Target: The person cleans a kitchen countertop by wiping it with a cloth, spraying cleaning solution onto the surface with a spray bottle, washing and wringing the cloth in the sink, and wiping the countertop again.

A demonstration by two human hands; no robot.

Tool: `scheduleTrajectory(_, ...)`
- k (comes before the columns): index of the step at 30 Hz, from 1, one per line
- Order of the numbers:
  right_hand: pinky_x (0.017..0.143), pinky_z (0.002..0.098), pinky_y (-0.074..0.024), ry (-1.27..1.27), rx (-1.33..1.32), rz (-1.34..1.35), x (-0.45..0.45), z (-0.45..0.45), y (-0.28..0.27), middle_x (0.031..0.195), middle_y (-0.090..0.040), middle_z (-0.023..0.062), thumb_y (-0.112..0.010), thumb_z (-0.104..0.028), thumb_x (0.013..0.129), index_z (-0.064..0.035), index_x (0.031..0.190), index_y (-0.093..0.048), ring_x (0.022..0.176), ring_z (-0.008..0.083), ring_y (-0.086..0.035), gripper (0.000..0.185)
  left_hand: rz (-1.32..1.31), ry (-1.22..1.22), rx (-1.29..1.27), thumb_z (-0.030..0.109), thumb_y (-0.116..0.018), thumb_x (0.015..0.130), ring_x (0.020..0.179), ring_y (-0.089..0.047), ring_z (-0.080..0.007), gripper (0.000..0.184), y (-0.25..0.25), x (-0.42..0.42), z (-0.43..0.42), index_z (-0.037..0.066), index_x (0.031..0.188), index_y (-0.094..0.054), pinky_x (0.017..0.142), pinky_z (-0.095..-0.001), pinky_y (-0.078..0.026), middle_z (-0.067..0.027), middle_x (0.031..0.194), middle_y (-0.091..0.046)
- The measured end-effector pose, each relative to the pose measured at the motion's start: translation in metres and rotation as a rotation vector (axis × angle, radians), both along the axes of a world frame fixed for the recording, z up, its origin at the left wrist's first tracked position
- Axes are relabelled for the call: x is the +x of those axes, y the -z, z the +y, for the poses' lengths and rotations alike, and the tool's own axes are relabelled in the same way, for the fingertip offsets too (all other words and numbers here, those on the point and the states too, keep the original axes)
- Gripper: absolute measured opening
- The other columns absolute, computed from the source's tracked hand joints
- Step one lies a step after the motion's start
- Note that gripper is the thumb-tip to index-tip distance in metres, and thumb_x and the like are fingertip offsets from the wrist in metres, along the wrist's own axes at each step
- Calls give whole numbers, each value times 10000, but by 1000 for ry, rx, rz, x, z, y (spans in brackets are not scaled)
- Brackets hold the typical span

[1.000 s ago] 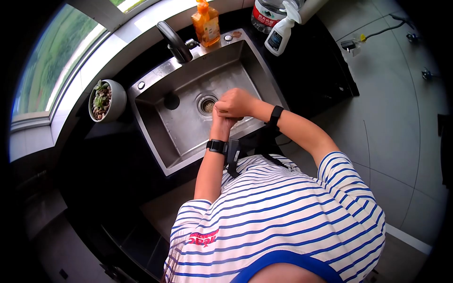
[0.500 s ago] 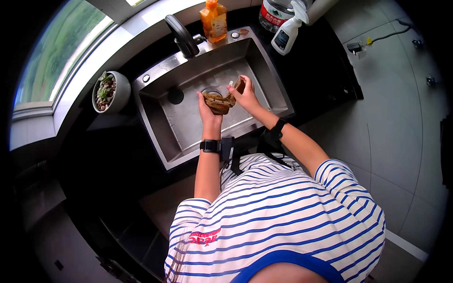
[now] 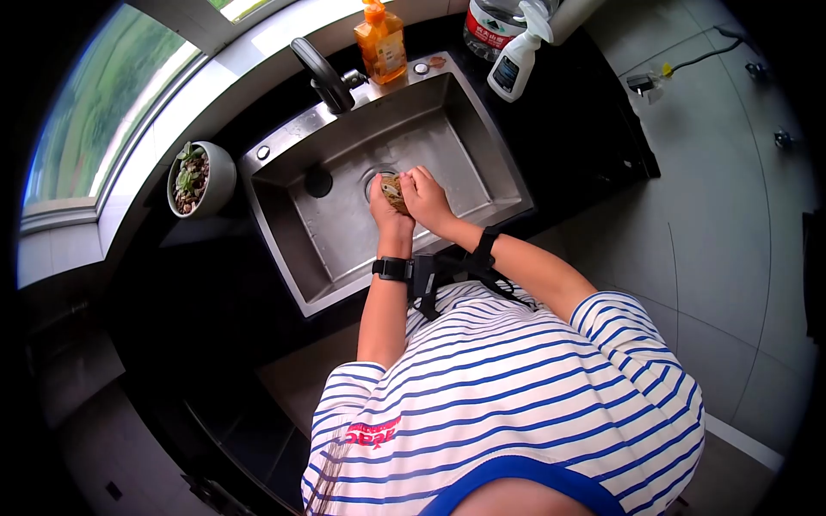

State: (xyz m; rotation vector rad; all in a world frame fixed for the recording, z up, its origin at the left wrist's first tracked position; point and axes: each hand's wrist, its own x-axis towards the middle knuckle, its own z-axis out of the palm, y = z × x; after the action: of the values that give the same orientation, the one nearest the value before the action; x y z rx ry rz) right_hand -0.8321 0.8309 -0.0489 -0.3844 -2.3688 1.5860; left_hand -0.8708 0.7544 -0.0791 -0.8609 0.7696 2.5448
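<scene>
Over the sink [image 3: 447, 159], both of my hands are pressed around a crumpled brown thing with light markings [image 3: 393, 193], which looks like a cloth. My left hand [image 3: 390, 217] cups it from the left, fingers closed about it. From the right, my right hand [image 3: 428, 205] covers much of it, its fingers curled over the top. Only a small part of the cloth shows between the hands. Behind them the round drain [image 3: 370, 182] is partly hidden.
A dark faucet [image 3: 327, 77] stands at the sink's back edge, beside an orange pump bottle [image 3: 381, 47]. To the right are a white spray bottle [image 3: 514, 69] and a large water bottle [image 3: 488, 33]. On the left sits a potted succulent [image 3: 206, 179].
My right hand has moved left and down onto the cloth, closing against my left hand. The cloth, spread wider before, is now bunched and mostly covered. The view has shifted slightly.
</scene>
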Motion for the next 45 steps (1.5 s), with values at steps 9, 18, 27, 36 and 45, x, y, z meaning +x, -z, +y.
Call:
scheduleTrajectory(9,698,447,-486,-393,236,213,6,8,-26,909,-530,150,-516,-265,913,-21,899,-518,811,362,-575,244,53,162,248,369,-533,895,794,-638,-227,299,-15,10,-24,86,890,-629,733,-355,-528,-61,853,-659)
scheduleTrajectory(18,897,346,-445,-281,-466,-209,39,62,40,1113,-562,167,-522,-250,962,-10,1210,-423,1019,225,-562,360,481,469,-816,346,-663,872,868,-625,-190,372,-21,14,-16,31,1061,-608,787,-327,-499,-66,932,-648)
scheduleTrajectory(27,592,242,-525,293,-551,10,73,241,16,1015,-537,17,-586,-108,917,-93,995,-519,841,91,-559,104,1337,1205,-1576,278,-676,835,884,-614,-351,488,-71,38,66,124,1274,-529,716,-436,-506,-116,1153,-554)
scheduleTrajectory(36,626,243,-495,600,-836,-42,169,381,-21,928,-613,-10,-620,-205,903,-93,995,-556,818,88,-584,158,2048,1004,-1791,254,-585,887,1145,-507,-352,531,-63,46,210,67,1360,-434,940,-411,-448,-140,1240,-545)
scheduleTrajectory(45,658,218,-406,806,-565,-86,238,469,-3,900,-601,-22,-704,-206,828,-47,863,-631,789,53,-531,179,1744,1251,-1628,357,-587,879,709,-653,-288,280,-78,63,309,104,976,-655,596,-370,-522,-79,884,-670)
